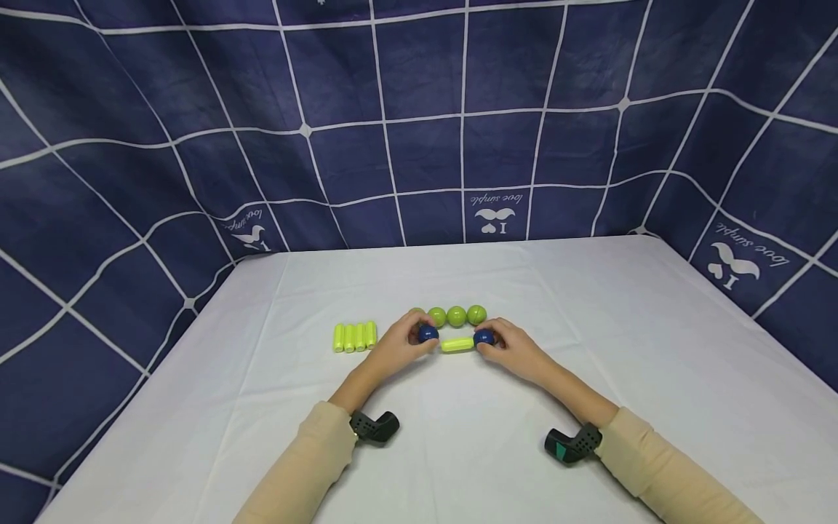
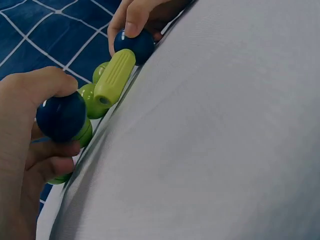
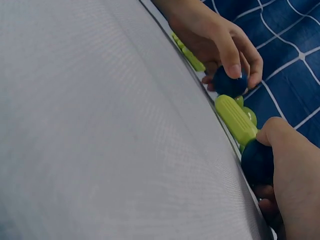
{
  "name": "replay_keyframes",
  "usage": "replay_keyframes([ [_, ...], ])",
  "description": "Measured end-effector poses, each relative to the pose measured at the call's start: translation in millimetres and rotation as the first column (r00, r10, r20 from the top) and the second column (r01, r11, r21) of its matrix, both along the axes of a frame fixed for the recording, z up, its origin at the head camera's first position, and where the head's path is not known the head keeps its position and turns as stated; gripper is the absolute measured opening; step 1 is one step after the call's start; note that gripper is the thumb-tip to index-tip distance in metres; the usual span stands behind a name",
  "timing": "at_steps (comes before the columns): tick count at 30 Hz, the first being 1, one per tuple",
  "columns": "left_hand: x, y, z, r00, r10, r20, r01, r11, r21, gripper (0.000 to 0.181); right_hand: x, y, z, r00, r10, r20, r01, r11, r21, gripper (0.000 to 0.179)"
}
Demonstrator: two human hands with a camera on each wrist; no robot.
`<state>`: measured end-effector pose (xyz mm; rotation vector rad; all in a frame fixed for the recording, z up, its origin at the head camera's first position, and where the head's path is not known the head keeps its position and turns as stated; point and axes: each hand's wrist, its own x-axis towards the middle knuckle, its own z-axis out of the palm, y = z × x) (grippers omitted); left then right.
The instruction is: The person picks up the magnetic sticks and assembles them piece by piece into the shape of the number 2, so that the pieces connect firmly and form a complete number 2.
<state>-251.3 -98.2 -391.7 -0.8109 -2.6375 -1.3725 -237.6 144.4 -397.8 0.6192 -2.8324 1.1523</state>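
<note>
My left hand (image 1: 399, 343) pinches a dark blue ball (image 1: 428, 332) between thumb and fingers. Opposite it, my right hand (image 1: 521, 355) holds another dark blue ball (image 1: 484, 337) the same way. Between the two lies a ridged yellow-green rod (image 1: 457, 345). One end of this rod meets the right-hand ball. Its other end, with a small hole showing in the left wrist view, points toward the left-hand ball (image 2: 61, 116) across a small gap. Behind the hands runs a row of several green balls (image 1: 456, 315), partly covered by the left hand.
Several yellow-green rods (image 1: 355, 337) lie side by side to the left of the left hand. Everything rests on a table with a white cloth (image 1: 471, 451). A dark blue curtain (image 1: 419, 153) with white lines rises behind the table and along its sides.
</note>
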Motion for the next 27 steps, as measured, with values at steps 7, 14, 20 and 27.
replay_keyframes([
  [7, -3.0, -1.4, -0.8, 0.986, -0.048, 0.158, 0.035, 0.996, 0.085, 0.032, -2.5, 0.8, -2.0, 1.0, -0.03, 0.006, 0.03, 0.999, -0.022, 0.035],
  [14, -5.0, -4.4, -2.5, 0.967, -0.019, 0.254, -0.002, 0.997, 0.081, 0.033, -2.4, 1.4, -2.5, 0.999, -0.026, 0.02, 0.027, 0.998, -0.06, 0.035],
  [20, -3.2, -4.6, -2.3, 0.973, -0.019, 0.229, 0.001, 0.997, 0.079, 0.029, -2.8, 1.6, -3.9, 1.0, -0.008, 0.014, 0.009, 0.997, -0.071, 0.037],
  [27, -2.6, -4.2, -2.3, 0.975, -0.032, 0.22, 0.016, 0.997, 0.072, 0.026, -2.5, 1.7, -4.7, 1.0, 0.011, 0.018, -0.009, 0.997, -0.081, 0.039],
])
